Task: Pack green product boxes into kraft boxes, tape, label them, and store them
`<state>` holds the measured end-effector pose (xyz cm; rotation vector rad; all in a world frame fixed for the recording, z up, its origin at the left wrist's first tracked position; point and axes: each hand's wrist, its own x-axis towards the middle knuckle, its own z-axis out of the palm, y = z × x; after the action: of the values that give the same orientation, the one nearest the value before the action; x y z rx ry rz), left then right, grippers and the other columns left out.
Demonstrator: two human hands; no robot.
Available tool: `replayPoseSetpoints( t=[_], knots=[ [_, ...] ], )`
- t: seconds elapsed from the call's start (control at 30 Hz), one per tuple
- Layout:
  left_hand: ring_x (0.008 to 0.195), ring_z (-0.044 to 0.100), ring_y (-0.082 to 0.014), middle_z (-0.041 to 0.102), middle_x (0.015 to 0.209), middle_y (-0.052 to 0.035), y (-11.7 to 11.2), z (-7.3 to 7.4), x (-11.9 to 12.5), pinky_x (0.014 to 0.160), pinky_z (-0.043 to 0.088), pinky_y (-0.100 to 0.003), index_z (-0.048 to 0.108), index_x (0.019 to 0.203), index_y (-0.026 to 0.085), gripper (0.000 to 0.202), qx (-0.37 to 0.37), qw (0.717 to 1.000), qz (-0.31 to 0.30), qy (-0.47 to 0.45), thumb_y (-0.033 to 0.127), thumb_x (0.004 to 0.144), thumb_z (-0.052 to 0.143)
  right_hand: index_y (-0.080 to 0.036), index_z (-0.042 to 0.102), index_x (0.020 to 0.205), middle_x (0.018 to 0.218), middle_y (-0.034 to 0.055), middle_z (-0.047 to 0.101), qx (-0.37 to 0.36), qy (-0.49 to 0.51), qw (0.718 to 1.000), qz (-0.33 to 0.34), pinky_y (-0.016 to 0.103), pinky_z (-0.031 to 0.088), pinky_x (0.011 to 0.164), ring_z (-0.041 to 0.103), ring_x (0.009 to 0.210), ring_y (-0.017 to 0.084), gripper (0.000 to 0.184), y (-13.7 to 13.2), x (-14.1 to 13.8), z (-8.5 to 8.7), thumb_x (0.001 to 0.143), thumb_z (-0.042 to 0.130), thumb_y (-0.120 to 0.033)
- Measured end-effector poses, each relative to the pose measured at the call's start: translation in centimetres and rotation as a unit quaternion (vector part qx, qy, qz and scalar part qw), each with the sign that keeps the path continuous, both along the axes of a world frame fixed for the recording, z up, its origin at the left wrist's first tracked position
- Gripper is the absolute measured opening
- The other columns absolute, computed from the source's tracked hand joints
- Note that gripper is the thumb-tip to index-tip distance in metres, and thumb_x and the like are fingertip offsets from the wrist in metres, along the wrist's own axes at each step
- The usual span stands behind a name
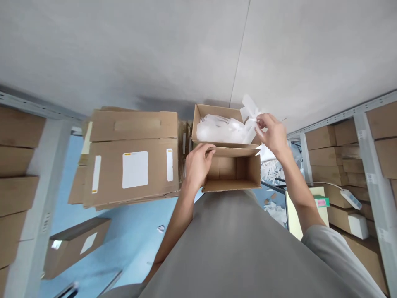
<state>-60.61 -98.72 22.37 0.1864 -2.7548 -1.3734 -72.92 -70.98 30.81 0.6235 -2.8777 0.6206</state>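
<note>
My right hand pinches a translucent white plastic bag above the right end of the rear cardboard box. More white bags of the same kind lie heaped inside that box. Closer to my body stands an open-topped smaller cardboard box, and nothing shows inside it. My left hand grips its left rear rim, thumb toward the inside and fingers bent over the edge.
Flattened cartons with white labels are stacked at left. A closed box rests on the blue floor. Metal shelves full of boxes flank both sides. White scraps and a power strip are at right; a grey wall rises ahead.
</note>
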Motion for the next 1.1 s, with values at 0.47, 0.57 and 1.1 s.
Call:
replayPoseSetpoints(
  t=[0.47,0.57,1.1],
  knots=[
    [0.129,0.075,-0.0322,0.077,0.14,-0.0103,-1.0,-0.3,0.4,0.112,0.058,-0.044,0.077,0.134,0.025,0.031,-0.025,0.999,-0.009,0.02,0.02,0.106,0.064,-0.023,0.078,0.114,0.117,0.0115,0.079,0.112,-0.087,0.989,0.052,0.036,0.055,0.093,0.073,0.102,0.027,0.019,-1.6,14.6,-0.8,0.111,0.06,-0.019],
    [0.13,0.075,-0.0323,0.077,0.14,-0.0109,-1.2,-0.5,0.6,0.112,0.058,-0.045,0.076,0.134,0.025,0.031,-0.021,0.999,-0.013,0.03,0.021,0.107,0.063,-0.02,0.08,0.119,0.126,0.015,0.077,0.22,-0.164,0.96,0.05,0.036,0.053,0.097,0.072,0.109,0.028,0.024,-2.9,14.1,-1.6,0.113,0.056,-0.016],
    [0.131,0.075,-0.0299,0.077,0.139,-0.0096,-1.2,-1.4,0.9,0.117,0.058,-0.044,0.077,0.134,0.025,0.03,-0.009,0.999,0.009,0.038,0.02,0.108,0.063,-0.026,0.086,0.112,0.11,0.0043,0.088,0.12,-0.304,0.933,0.15,0.029,0.05,0.085,0.079,0.095,0.021,0.022,-3.3,9.5,1.3,0.111,0.065,-0.021]
  ],
)
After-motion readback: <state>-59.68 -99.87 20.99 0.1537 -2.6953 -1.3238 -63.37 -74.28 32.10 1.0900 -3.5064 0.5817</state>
